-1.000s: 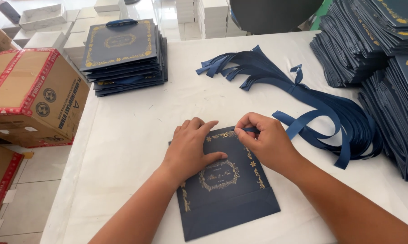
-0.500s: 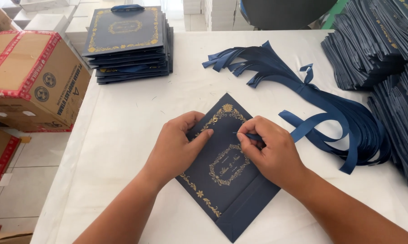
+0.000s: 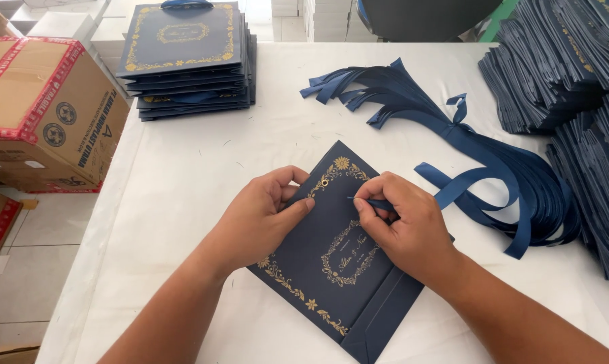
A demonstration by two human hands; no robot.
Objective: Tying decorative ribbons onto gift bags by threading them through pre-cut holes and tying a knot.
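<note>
Here I have one flat navy paper bag (image 3: 331, 249) with gold ornament lying turned like a diamond on the white table (image 3: 203, 168), its folded bottom corner close to the near table edge. My left hand (image 3: 264, 216) is closed over the bag's left edge, thumb on top beside the one brass eyelet (image 3: 325, 182) I can see. My right hand (image 3: 402, 226) pinches the thin end of a navy ribbon (image 3: 446, 195) narrowly between thumb and forefinger, the tip aimed toward that eyelet but short of it. The ribbon runs right into a bundle of ribbons (image 3: 453, 128), too many to count, fanned across the table behind my right hand. Open cloth lies to the left of the bag and between it and the far left stack of bags (image 3: 183, 61), one stack at the table's corner. Along the right edge, piles of flat bags (image 3: 574, 87) crowd in; I make out two, perhaps more. One cardboard box (image 3: 41, 108) stands off the table's left edge.
</note>
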